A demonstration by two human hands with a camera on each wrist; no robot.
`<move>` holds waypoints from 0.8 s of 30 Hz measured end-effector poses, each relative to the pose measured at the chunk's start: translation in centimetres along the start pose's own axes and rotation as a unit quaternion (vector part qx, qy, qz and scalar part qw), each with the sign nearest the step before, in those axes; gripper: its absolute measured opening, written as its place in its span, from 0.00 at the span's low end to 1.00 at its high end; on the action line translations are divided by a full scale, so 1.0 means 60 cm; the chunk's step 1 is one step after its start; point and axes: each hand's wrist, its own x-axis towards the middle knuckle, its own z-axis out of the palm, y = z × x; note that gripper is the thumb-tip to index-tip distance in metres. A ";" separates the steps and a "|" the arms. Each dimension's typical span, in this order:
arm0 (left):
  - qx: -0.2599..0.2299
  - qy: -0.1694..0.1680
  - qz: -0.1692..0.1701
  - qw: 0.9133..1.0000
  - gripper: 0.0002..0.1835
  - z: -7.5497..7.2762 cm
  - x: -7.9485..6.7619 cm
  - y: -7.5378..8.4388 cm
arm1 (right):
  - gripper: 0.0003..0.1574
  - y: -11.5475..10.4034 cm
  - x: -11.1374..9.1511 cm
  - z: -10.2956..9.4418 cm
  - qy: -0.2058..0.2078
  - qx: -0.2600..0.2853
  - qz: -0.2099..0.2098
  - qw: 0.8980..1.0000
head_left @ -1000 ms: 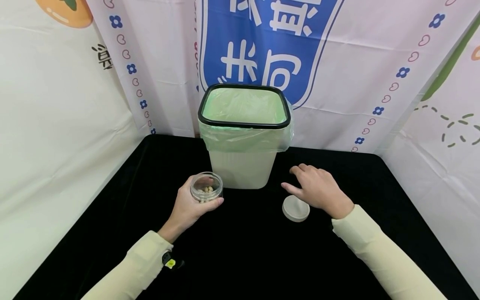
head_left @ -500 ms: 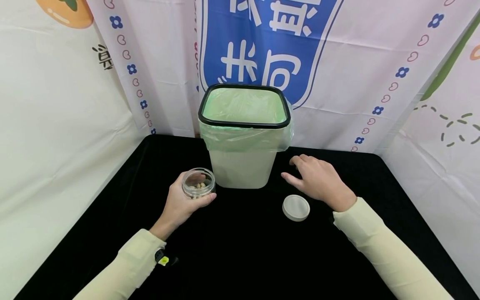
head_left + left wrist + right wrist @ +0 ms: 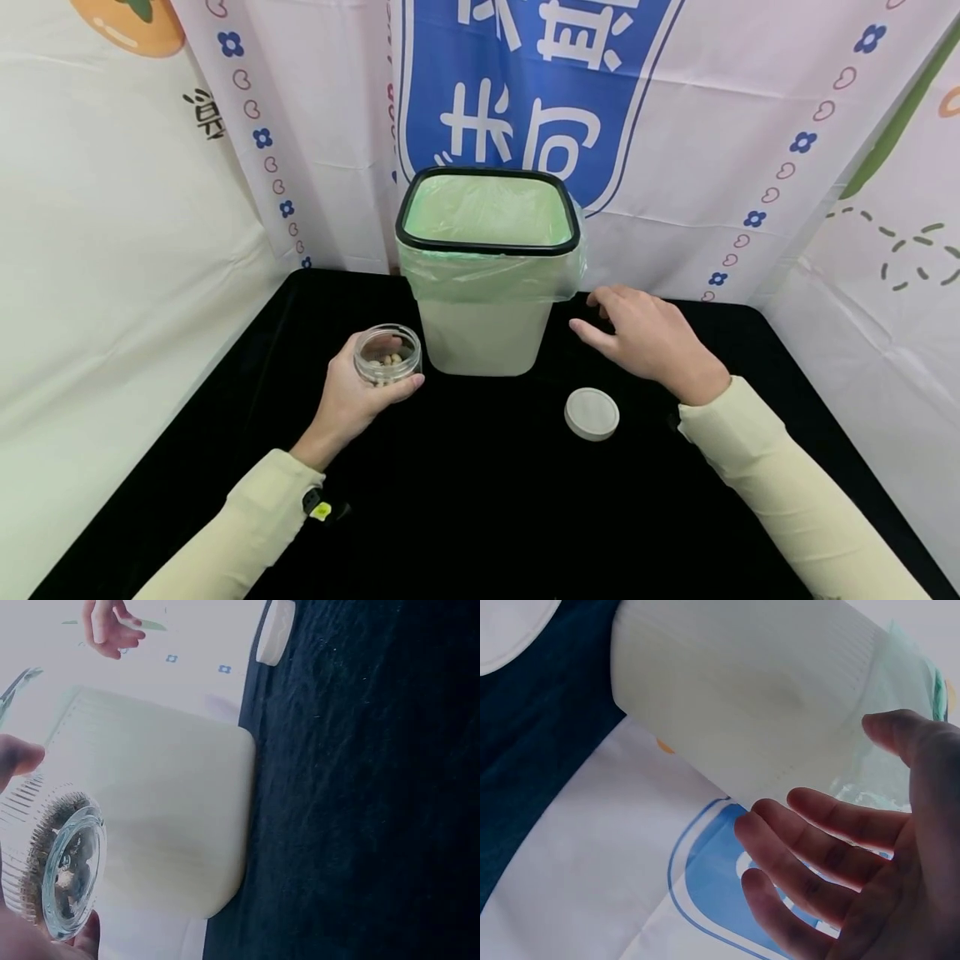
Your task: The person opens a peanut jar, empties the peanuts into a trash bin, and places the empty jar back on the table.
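Note:
A clear, lidless jar (image 3: 388,353) with several small tan pieces (image 3: 392,360) inside is gripped by my left hand (image 3: 347,393), fingers and thumb wrapped around its side. In the left wrist view the ribbed wall and round base of the jar (image 3: 75,874) show. What the pieces are, I cannot tell. My right hand (image 3: 651,340) hovers to the right of the bin with nothing in it; its fingers (image 3: 810,855) are loosely bent and apart in the right wrist view. A round whitish lid (image 3: 592,414) lies on the black cloth below that hand.
A pale bin (image 3: 483,337) with a black rim and a green liner bag (image 3: 487,279) stands at the table's back, between the hands. Black cloth (image 3: 480,500) covers the table. Printed fabric (image 3: 330,125) hangs behind and at both sides.
My left hand has carried the jar left and slightly away from me. The right hand has lifted or moved back and to the right, away from the lid. Lid and bin stay in place.

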 end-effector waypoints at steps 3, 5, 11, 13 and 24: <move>0.003 0.001 -0.003 1.000 0.38 -0.005 0.004 0.001 | 0.28 -0.001 0.000 -0.010 0.009 0.001 -0.002 1.000; 0.003 0.003 -0.004 1.000 0.38 -0.009 0.006 0.002 | 0.27 -0.002 0.001 -0.016 0.015 0.003 -0.004 1.000; 0.011 0.014 0.006 1.000 0.39 -0.017 0.014 0.007 | 0.26 -0.005 0.009 -0.036 0.026 0.013 -0.005 1.000; 0.013 0.019 0.011 1.000 0.39 -0.020 0.017 0.009 | 0.26 -0.006 0.012 -0.042 0.026 0.017 -0.007 0.999; 0.025 0.031 0.021 0.999 0.38 -0.040 0.037 0.029 | 0.31 -0.010 0.036 -0.069 0.043 0.042 -0.013 0.998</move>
